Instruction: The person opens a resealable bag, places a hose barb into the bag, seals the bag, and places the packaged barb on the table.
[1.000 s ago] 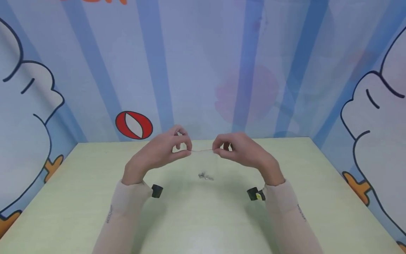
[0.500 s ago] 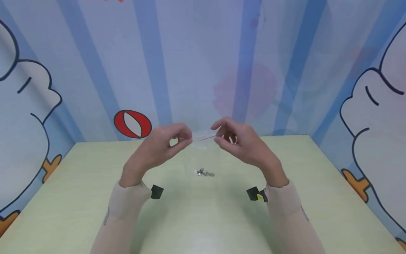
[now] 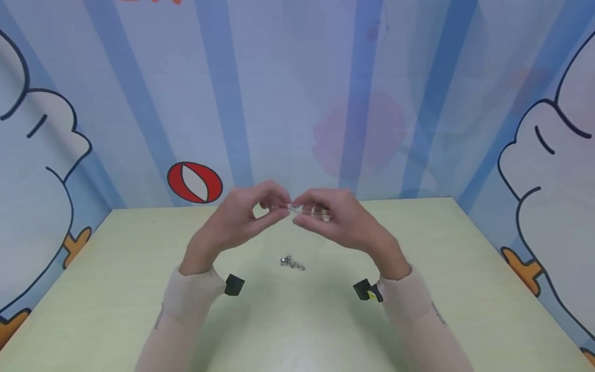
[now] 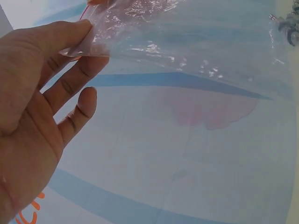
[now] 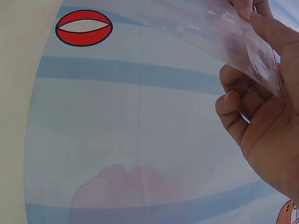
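Observation:
A clear zip-lock bag (image 4: 140, 39) with a red line along its top hangs between my hands. At its bottom lie several small shiny metal pieces (image 3: 292, 263), too small to tell apart. My left hand (image 3: 234, 217) pinches the bag's top edge with thumb and index finger. My right hand (image 3: 346, 219) holds the same edge, its fingertips almost touching the left ones. In the right wrist view the red-lined end of the bag (image 5: 254, 60) passes across the right palm. Whether the seal is pressed together cannot be made out.
A pale yellow-green table (image 3: 297, 330) lies beneath the hands. Behind it stands a blue striped backdrop (image 3: 297, 103) with a printed red and white oval (image 3: 195, 182). A black wrist camera (image 3: 234, 284) sticks out from the left sleeve and another camera (image 3: 362, 290) from the right.
My hands, earlier apart along the bag's top edge, now meet near its middle. The right index finger, raised half a second ago, has come down onto the bag. The metal pieces swung slightly left.

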`<state>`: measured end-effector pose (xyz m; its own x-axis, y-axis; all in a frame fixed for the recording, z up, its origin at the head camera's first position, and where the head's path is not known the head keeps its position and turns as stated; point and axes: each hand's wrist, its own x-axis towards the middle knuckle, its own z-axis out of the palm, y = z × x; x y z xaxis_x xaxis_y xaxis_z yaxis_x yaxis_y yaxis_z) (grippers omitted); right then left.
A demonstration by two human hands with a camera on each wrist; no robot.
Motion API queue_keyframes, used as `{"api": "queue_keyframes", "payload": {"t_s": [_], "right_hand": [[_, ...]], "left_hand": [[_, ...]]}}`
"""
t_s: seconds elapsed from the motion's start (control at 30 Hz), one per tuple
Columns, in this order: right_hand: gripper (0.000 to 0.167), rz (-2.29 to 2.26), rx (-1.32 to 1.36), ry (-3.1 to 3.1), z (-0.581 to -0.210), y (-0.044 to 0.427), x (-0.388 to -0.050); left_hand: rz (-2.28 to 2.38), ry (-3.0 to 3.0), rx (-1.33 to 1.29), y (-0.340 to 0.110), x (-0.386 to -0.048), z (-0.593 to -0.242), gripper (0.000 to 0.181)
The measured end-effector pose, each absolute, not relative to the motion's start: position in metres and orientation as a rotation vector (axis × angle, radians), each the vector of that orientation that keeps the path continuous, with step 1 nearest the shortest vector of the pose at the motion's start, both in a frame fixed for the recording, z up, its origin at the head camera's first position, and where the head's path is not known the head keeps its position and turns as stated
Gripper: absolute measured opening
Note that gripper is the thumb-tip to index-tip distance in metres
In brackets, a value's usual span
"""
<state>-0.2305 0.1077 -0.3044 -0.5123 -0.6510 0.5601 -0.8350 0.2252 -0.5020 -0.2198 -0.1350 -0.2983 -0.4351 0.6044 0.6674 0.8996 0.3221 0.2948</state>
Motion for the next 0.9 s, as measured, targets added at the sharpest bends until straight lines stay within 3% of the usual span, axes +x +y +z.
{"api": "queue_keyframes", "payload": {"t_s": [0.23,0.9], "right_hand": [[0.004,1.126,1.438,-2.250,-0.3063,0.1029,-0.2291],[0.009,1.148,1.479,-2.236,-0.3045,0.1034,-0.2271]], "left_hand": [[-0.931,-2.162,-1.333,-0.1316,-0.2184,-0.2993,0.019],[-1.030,-2.329,-1.322,-0.1341,-0.2148,-0.2987,0.001]]}}
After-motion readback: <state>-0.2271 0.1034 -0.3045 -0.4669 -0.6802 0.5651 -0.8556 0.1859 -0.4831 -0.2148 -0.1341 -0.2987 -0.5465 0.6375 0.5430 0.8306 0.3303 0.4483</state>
